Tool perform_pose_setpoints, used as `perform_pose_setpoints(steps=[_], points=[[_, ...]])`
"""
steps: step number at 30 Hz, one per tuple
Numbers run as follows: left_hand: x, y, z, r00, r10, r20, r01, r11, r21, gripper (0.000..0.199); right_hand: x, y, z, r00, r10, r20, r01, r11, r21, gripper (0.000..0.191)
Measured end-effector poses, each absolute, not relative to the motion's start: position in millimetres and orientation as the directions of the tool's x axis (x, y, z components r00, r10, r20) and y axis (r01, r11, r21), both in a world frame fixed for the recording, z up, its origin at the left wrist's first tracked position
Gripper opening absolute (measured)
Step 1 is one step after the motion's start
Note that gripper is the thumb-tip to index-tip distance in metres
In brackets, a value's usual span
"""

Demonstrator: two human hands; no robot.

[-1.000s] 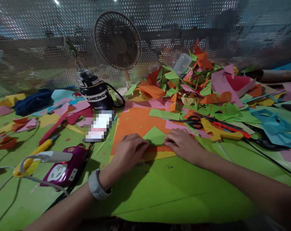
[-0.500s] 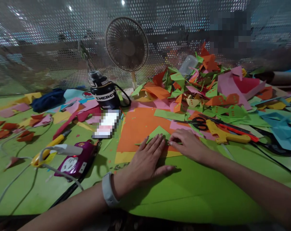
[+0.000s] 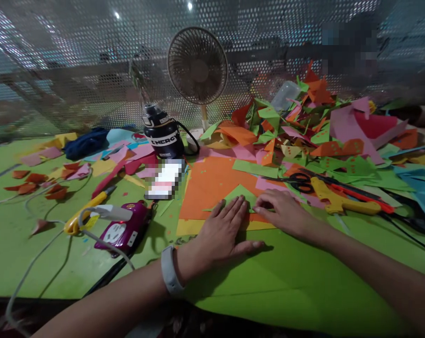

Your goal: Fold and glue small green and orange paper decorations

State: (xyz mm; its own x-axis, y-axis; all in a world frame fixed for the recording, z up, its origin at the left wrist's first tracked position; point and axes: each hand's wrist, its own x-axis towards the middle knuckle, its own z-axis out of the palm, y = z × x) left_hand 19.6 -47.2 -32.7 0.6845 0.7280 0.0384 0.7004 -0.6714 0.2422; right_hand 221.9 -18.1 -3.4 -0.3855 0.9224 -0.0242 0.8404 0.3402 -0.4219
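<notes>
A small folded green paper (image 3: 239, 191) lies on a large orange sheet (image 3: 205, 183), which rests over a yellow sheet (image 3: 191, 227). My left hand (image 3: 221, 237) is flat on the green paper's lower part, its fingers stretched out and its thumb apart, pointing right. At the paper's right corner, my right hand (image 3: 286, 211) has its thumb and index finger pinched together. Whatever lies between those fingertips is too small to make out. The left hand covers part of the green paper's lower edge.
Scissors (image 3: 301, 182) and a yellow glue gun (image 3: 339, 201) lie to the right. Paper scraps (image 3: 304, 126) are heaped behind. A fan (image 3: 198, 70), black bottle (image 3: 163, 136) and phone (image 3: 166, 178) stand or lie behind left; a purple power strip (image 3: 123, 230) with cables is at left.
The camera view has turned slightly left, so everything appears shifted right. My right hand has moved slightly away from my left; the left still lies on the green paper.
</notes>
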Motion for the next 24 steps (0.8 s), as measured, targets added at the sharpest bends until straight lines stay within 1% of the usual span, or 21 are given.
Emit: perform_pose_setpoints(steps=[5, 9, 14, 18, 19, 21, 24], points=[[20, -48, -30, 0.685, 0.729, 0.020, 0.704, -0.668, 0.242, 0.090, 224, -16, 3, -0.368, 0.927, -0.069, 0.860, 0.310, -0.405, 0.010], [21, -47, -29, 0.681, 0.732, -0.012, 0.716, -0.663, 0.220, 0.089, 232, -15, 6, -0.359, 0.928, -0.103, 0.881, 0.300, -0.365, 0.012], [21, -46, -32, 0.690, 0.723, 0.030, 0.706, -0.682, 0.188, 0.085, 245, -14, 4, -0.372, 0.921, -0.117, 0.893, 0.320, -0.317, 0.017], [21, -48, -30, 0.696, 0.716, 0.050, 0.697, -0.691, 0.192, 0.083, 255, -10, 9, -0.353, 0.925, -0.140, 0.912, 0.308, -0.271, 0.015], [21, -48, -30, 0.694, 0.718, 0.053, 0.698, -0.689, 0.194, 0.084, 258, -9, 13, -0.340, 0.930, -0.137, 0.915, 0.293, -0.277, 0.014], [21, -49, -30, 0.692, 0.718, 0.071, 0.696, -0.690, 0.197, 0.084, 263, -9, 23, -0.316, 0.943, -0.103, 0.906, 0.268, -0.327, 0.015], [19, -49, -33, 0.700, 0.705, 0.114, 0.679, -0.707, 0.199, 0.081, 265, -14, 39, -0.331, 0.943, -0.035, 0.869, 0.290, -0.402, 0.021]])
